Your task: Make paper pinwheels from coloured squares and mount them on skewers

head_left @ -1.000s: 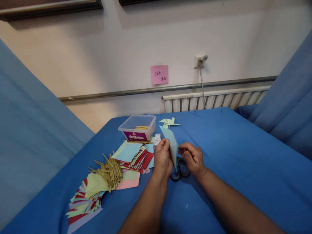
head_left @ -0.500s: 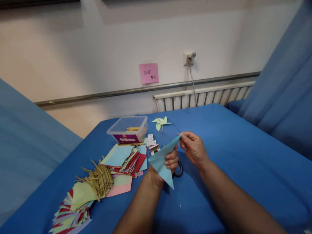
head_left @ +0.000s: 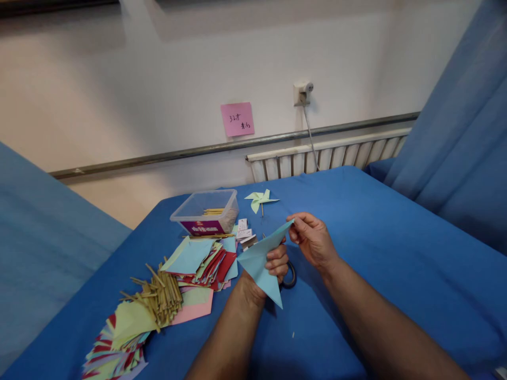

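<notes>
Above the blue-covered table I hold up a light blue sheet of paper [head_left: 257, 258], cut or folded into pointed flaps. My left hand [head_left: 276, 262] is closed around its middle, fingers wrapped over the right side. With thumb and fingertips my right hand [head_left: 315, 237] pinches the paper's upper right corner. Partly hidden behind the left hand lie scissors, of which a dark handle loop [head_left: 291, 275] shows. Farther back, a pale green paper pinwheel [head_left: 261, 198] on a short stick lies on the cloth.
Left of my hands are a stack of coloured paper squares [head_left: 194, 257], a heap of short sticks [head_left: 164, 295] and a fan of coloured papers [head_left: 119, 345]. Behind them stand a clear plastic tub [head_left: 229, 215] with sticks inside and small white boxes [head_left: 243, 229]. Curtains [head_left: 455, 137] hang at both sides.
The camera view has shifted slightly. Both hands keep their grip on the light blue paper, which looks turned a little more toward me.
</notes>
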The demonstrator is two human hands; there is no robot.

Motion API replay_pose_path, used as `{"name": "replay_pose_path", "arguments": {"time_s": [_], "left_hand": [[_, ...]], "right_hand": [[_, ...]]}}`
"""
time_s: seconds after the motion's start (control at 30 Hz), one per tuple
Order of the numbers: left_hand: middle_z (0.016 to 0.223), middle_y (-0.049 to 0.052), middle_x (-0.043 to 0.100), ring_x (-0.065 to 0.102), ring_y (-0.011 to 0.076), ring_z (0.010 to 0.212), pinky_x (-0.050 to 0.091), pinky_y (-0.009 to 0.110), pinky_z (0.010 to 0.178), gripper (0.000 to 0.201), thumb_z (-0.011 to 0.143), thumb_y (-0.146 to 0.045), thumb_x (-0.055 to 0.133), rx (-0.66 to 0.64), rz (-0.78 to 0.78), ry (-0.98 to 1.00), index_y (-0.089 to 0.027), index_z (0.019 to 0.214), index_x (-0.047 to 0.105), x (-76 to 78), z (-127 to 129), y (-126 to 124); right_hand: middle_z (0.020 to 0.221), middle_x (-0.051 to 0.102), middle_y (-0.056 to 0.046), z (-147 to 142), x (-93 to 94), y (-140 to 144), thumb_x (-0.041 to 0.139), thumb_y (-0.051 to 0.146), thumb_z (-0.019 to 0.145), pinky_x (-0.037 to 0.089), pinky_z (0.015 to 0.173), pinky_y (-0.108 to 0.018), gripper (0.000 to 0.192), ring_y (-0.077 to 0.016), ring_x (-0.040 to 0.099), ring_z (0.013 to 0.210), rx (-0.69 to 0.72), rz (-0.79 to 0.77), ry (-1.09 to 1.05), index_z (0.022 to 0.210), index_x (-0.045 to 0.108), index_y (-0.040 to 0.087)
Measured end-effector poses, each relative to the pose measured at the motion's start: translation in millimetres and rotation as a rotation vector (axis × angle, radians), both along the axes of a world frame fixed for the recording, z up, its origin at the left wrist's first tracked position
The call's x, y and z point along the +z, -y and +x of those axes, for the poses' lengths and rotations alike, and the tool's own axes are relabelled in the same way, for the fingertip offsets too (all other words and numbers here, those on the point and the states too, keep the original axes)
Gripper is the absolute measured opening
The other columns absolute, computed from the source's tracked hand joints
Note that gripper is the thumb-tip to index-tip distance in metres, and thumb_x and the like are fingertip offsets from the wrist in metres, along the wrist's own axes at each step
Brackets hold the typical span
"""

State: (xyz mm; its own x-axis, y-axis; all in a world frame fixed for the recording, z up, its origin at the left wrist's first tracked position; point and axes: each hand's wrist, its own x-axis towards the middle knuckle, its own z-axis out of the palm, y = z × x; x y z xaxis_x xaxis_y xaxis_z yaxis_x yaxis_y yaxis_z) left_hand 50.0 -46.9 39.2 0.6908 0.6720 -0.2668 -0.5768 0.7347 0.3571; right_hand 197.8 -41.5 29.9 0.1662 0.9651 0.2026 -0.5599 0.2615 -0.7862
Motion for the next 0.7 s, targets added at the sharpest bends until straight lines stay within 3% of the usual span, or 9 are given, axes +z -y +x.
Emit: {"name": "replay_pose_path", "arguments": {"time_s": [0.23, 0.37, 0.47, 0.57, 0.63, 0.7], "left_hand": [[0.057, -0.005, 0.031, 0.027, 0.0027, 0.041, 0.026, 0.012, 0.039, 0.016, 0.086, -0.009, 0.044, -0.053, 0.019, 0.025, -0.006, 0.088, 0.06, -3.5, 0.4, -1.4], [0.067, 0.004, 0.052, 0.04, 0.0055, 0.046, 0.031, 0.015, 0.04, 0.021, 0.087, -0.019, 0.049, -0.054, 0.068, -0.101, -0.007, 0.095, 0.064, 0.2, 4.0, -4.1], [0.092, 0.015, 0.065, 0.061, 0.0166, 0.066, 0.044, 0.023, 0.047, 0.045, 0.086, -0.05, 0.052, 0.091, 0.121, -0.255, -0.01, 0.104, 0.066, 6.6, 6.0, -7.0], [0.103, 0.018, 0.068, 0.067, 0.0256, 0.079, 0.052, 0.032, 0.057, 0.072, 0.078, -0.075, 0.045, 0.268, 0.224, -0.408, -0.013, 0.108, 0.067, 10.9, 5.9, -9.6], [0.105, 0.016, 0.069, 0.069, 0.0271, 0.082, 0.054, 0.034, 0.06, 0.07, 0.074, -0.074, 0.053, 0.364, 0.339, -0.509, -0.015, 0.109, 0.066, 10.8, 6.1, -10.4], [0.106, 0.014, 0.07, 0.069, 0.0268, 0.084, 0.054, 0.033, 0.063, 0.058, 0.07, -0.062, 0.07, 0.442, 0.457, -0.638, -0.018, 0.108, 0.067, 8.8, 7.1, -10.3]], "right_hand": [[0.052, 0.056, 0.004, -3.8, 1.5, -0.3, 0.073, 0.042, 0.074, 0.037, 0.048, -0.023, 0.024, -0.0111, 0.051, 0.049, 0.016, -0.029, 0.005, 0.079, 0.066, 0.02], [0.051, 0.054, 0.006, -3.8, -4.8, -6.3, 0.073, 0.042, 0.076, 0.038, 0.048, -0.023, 0.024, -0.0094, 0.048, 0.046, -0.039, -0.049, -0.03, 0.075, 0.061, 0.02], [0.052, 0.054, 0.006, -1.2, -10.8, -12.5, 0.072, 0.042, 0.076, 0.038, 0.048, -0.023, 0.025, -0.009, 0.047, 0.046, -0.161, -0.075, -0.034, 0.074, 0.06, 0.02], [0.054, 0.056, 0.005, 2.5, -14.4, -17.7, 0.072, 0.045, 0.075, 0.039, 0.049, -0.023, 0.028, -0.0092, 0.048, 0.048, -0.276, -0.11, 0.007, 0.072, 0.06, 0.019], [0.055, 0.057, 0.004, 4.4, -14.9, -19.8, 0.072, 0.046, 0.074, 0.039, 0.049, -0.023, 0.03, -0.0096, 0.048, 0.049, -0.32, -0.127, 0.028, 0.073, 0.06, 0.019], [0.054, 0.057, 0.004, 5.3, -14.6, -20.9, 0.073, 0.046, 0.073, 0.039, 0.049, -0.023, 0.031, -0.0098, 0.048, 0.048, -0.336, -0.13, 0.04, 0.074, 0.061, 0.018]]}}
